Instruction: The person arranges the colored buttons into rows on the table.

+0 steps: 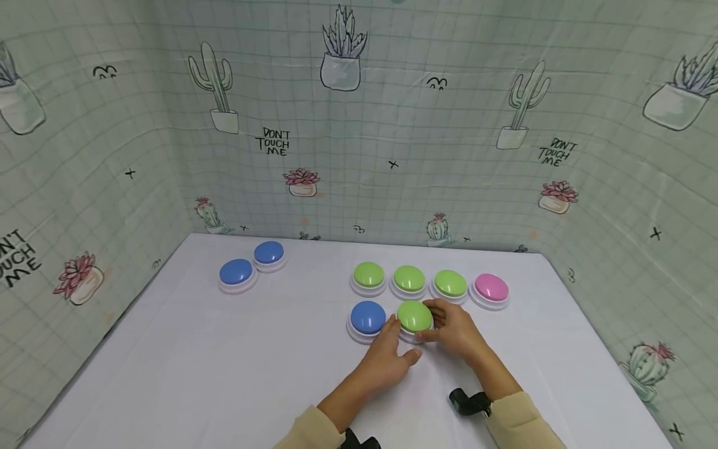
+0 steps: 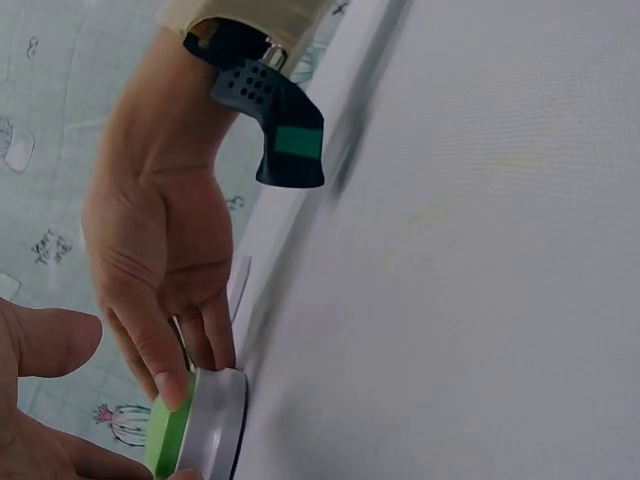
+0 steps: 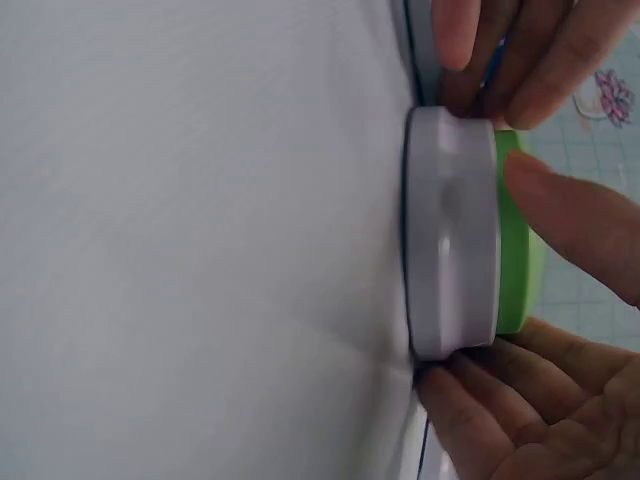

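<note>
A push button with a green dome and white base (image 1: 414,317) stands on the white table between both hands. My right hand (image 1: 451,327) holds it from the right: the thumb is on the front edge of the dome and the fingers bend around the side, as the right wrist view (image 3: 530,400) also shows. Extended fingers of my left hand (image 1: 387,358) touch the button's left side, while its thumb points away from it. Close by on the left is a blue button (image 1: 368,318), its right edge partly covered by left fingertips.
Behind the hands, three green buttons, the middle one (image 1: 409,279) among them, and a pink button (image 1: 491,287) form a row. Two blue buttons, one nearer (image 1: 235,272), stand at the far left. A cactus-print cloth (image 1: 359,125) hangs around the white table (image 1: 168,362).
</note>
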A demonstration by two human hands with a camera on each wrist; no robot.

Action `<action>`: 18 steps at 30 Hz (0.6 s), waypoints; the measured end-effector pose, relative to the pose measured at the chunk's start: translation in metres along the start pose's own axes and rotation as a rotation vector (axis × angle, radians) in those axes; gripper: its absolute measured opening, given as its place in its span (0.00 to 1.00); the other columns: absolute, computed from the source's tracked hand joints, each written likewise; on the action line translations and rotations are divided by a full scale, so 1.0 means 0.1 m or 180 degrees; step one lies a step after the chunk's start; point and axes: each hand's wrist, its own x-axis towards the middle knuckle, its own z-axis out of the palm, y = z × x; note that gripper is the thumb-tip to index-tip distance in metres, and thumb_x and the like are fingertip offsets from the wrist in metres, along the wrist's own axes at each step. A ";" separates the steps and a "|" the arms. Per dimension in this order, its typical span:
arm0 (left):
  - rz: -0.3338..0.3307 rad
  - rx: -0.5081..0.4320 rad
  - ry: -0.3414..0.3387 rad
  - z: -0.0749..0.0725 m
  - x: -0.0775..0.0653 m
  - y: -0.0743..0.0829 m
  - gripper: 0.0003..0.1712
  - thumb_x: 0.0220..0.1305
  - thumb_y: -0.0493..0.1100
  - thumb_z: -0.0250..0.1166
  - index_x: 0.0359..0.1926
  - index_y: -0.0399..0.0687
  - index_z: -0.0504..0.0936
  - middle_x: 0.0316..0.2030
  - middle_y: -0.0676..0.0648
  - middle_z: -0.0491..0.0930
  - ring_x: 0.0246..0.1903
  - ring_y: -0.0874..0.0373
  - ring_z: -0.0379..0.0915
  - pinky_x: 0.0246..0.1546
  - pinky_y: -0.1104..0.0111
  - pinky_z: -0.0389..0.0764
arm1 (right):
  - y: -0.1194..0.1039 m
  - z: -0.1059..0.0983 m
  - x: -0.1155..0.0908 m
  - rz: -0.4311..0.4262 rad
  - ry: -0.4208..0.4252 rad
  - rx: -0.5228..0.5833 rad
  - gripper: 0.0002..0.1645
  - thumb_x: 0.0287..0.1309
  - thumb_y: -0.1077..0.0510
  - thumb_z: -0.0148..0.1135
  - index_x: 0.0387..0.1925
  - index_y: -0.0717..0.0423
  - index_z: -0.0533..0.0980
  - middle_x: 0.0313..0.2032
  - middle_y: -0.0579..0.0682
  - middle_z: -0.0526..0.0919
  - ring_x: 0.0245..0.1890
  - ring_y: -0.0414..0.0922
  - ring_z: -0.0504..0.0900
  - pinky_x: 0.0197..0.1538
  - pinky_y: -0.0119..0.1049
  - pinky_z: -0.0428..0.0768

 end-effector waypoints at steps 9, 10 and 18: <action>0.0084 -0.0289 0.0102 -0.33 0.00 0.07 0.37 0.78 0.46 0.63 0.77 0.31 0.62 0.74 0.30 0.63 0.72 0.36 0.67 0.68 0.49 0.74 | -0.37 0.06 0.00 -0.0226 0.0191 -0.0024 0.48 0.61 0.48 0.78 0.74 0.66 0.68 0.73 0.68 0.69 0.73 0.67 0.67 0.73 0.60 0.69; 0.0075 -0.0326 0.0152 -0.40 0.01 0.07 0.36 0.78 0.46 0.62 0.77 0.32 0.63 0.74 0.31 0.64 0.72 0.37 0.66 0.68 0.49 0.74 | -0.43 0.09 0.02 -0.0290 0.0191 0.0004 0.47 0.61 0.49 0.78 0.73 0.67 0.68 0.72 0.68 0.70 0.73 0.67 0.68 0.73 0.60 0.69; -0.0156 -0.0498 0.0899 -1.12 0.13 -0.11 0.33 0.78 0.44 0.62 0.76 0.36 0.66 0.73 0.35 0.69 0.73 0.38 0.65 0.72 0.50 0.71 | -0.93 0.54 0.23 -0.0560 0.0033 0.0253 0.44 0.59 0.52 0.79 0.71 0.64 0.71 0.70 0.63 0.75 0.73 0.61 0.71 0.73 0.54 0.71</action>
